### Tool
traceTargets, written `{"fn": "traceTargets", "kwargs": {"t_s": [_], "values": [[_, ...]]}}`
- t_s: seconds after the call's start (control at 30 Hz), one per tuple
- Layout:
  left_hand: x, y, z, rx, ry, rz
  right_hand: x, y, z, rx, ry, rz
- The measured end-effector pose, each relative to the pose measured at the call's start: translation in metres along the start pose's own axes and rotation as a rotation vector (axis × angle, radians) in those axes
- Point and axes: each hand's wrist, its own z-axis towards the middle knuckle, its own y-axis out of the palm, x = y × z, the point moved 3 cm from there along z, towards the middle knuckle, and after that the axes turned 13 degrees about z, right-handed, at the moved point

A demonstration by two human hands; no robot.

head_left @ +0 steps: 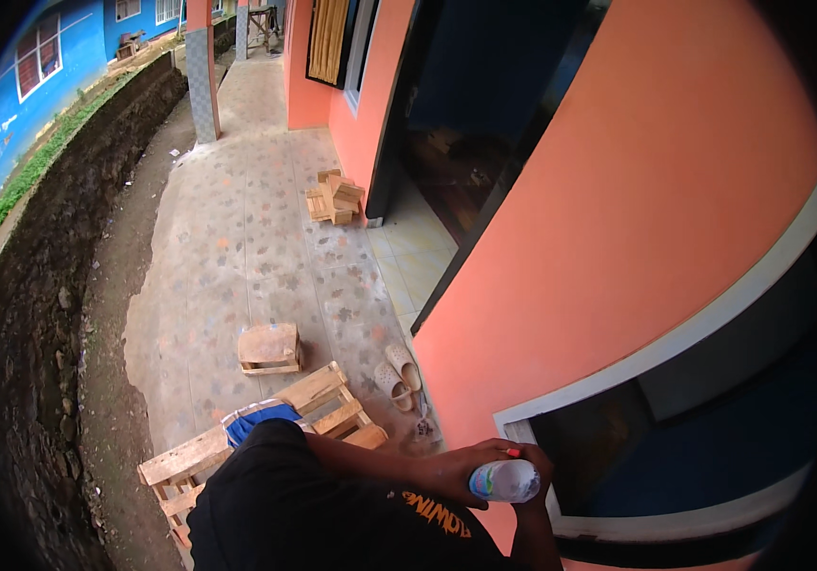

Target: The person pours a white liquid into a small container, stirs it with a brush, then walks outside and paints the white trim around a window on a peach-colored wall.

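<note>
Both my hands meet in front of me at the lower right, beside the orange wall. My left hand is closed around a clear plastic bottle with a bluish label. The bottle is tilted, with its clear end toward me. My right hand curls against the bottle's far side, its fingers partly hidden. Between the hands shows a small red bit; I cannot tell whether it is the cap.
A slatted wooden bench with a blue cloth stands beside me. Ahead are a low wooden stool, stacked wooden pieces and beige clogs. An open doorway lies right, a ditch left, and a window frame near my hands.
</note>
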Motion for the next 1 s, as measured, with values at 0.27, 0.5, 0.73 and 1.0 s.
{"fn": "traceTargets", "kwargs": {"t_s": [0.27,0.5,0.73,1.0], "values": [[-0.003,-0.002,-0.003,0.042,0.003,0.052,-0.012,0.005,0.012,-0.006,-0.043,-0.01],[0.016,-0.016,0.001,0.079,-0.038,0.19,0.007,0.0,0.017,0.035,-0.056,-0.037],[0.023,-0.047,-0.012,0.235,-0.161,0.262,0.052,-0.022,0.026,0.256,0.295,0.154],[0.006,-0.082,-0.051,0.595,-0.329,0.606,0.103,-0.044,0.002,0.38,0.44,0.435]]}}
